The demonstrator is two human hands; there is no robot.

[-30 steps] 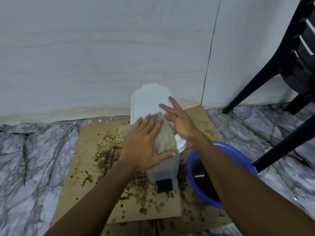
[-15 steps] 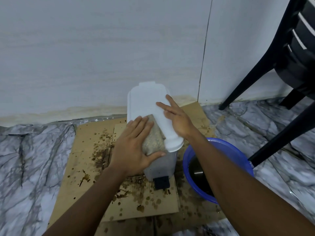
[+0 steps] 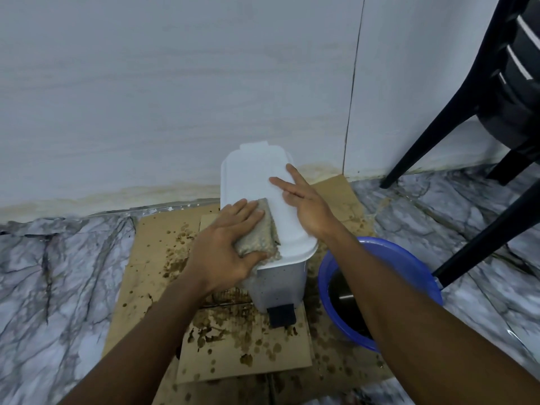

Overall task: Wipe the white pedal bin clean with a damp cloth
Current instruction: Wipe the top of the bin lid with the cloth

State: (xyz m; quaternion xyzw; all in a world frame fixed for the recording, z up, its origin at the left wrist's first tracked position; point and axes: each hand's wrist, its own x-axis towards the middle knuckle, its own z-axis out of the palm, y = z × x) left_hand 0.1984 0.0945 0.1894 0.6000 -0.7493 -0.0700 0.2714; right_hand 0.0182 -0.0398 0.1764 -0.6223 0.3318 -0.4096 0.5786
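While the cloth [image 3: 257,236] is pressed to the lid [image 3: 251,176] by the flat left hand [image 3: 225,247], the flat right hand [image 3: 306,206] beside it, the speckled bin front [image 3: 280,285] is judged unwiped.

The left hand [image 3: 225,252] covers most of the cloth [image 3: 258,239] and the pedal bin's [image 3: 254,176] near left corner. Right of the bin, the right forearm [image 3: 394,302] hides part of the blue basin [image 3: 415,264]. Farther right, the black chair [image 3: 514,112] runs out of view.

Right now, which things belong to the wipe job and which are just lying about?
Job: white pedal bin; cloth; left hand pressing it on the lid; right hand flat on the lid; blue basin, likely rinse water.
Lying about: black plastic chair; stained cardboard.
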